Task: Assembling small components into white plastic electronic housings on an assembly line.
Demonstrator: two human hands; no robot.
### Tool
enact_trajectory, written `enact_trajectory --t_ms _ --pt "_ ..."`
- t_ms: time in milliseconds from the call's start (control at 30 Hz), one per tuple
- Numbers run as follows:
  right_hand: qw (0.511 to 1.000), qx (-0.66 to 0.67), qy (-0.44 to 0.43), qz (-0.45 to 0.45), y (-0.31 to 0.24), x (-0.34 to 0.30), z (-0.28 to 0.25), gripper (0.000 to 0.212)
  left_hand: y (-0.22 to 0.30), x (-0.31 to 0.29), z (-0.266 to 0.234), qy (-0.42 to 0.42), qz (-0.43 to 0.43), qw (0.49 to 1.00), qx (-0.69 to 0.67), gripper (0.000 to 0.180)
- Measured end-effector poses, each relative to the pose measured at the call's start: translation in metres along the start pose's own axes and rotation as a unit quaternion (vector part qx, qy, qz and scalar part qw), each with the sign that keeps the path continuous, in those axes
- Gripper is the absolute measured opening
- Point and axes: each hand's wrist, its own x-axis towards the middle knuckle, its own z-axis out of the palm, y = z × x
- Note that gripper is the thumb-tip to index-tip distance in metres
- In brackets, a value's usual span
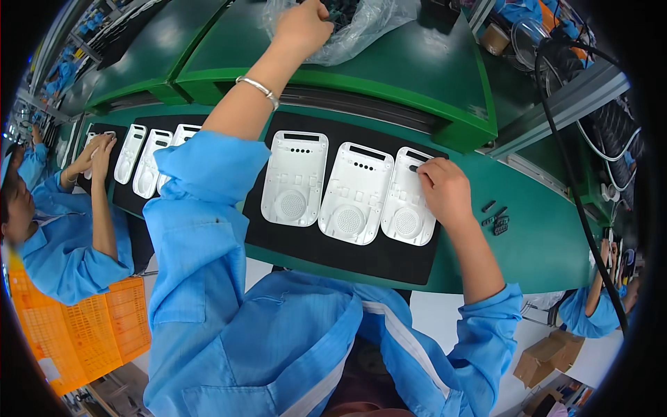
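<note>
My left hand (306, 29) reaches to the far side, at the mouth of a clear plastic bag (358, 35) that holds black parts (340, 12). Its fingers are curled, and what they grip, if anything, is hidden. My right hand (445, 186) is closed with its fingertips at the upper part of the rightmost white plastic housing (406, 198), beside a small black piece (413, 168). Two more white housings, a middle one (355, 194) and a left one (294, 179), lie alongside; each has a row of black dots and a round speaker grille.
The housings lie on a black mat (333, 254) over a green table (535, 257). Small black parts (500, 226) lie to the right. A green raised shelf (445, 90) runs behind. At left, a co-worker's hands (97, 154) handle another housing. A black cable (566, 153) hangs at right.
</note>
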Motion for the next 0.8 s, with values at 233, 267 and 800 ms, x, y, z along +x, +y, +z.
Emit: enact_trajectory --t_ms 233,267,800 --pt "0.999 0.03 -0.024 0.024 -0.002 0.003 -0.003 0.009 0.015 -0.004 0.003 0.019 -0.006 0.998 0.055 0.026" --pt "0.999 0.036 -0.026 0.025 -0.003 0.002 -0.004 0.01 0.012 -0.004 -0.001 0.054 0.003 0.999 0.002 0.025" --pt "0.944 0.299 0.002 0.139 -0.076 0.037 -0.014 0.023 0.069 -0.129 -0.074 -0.071 -0.126 0.816 -0.56 0.022"
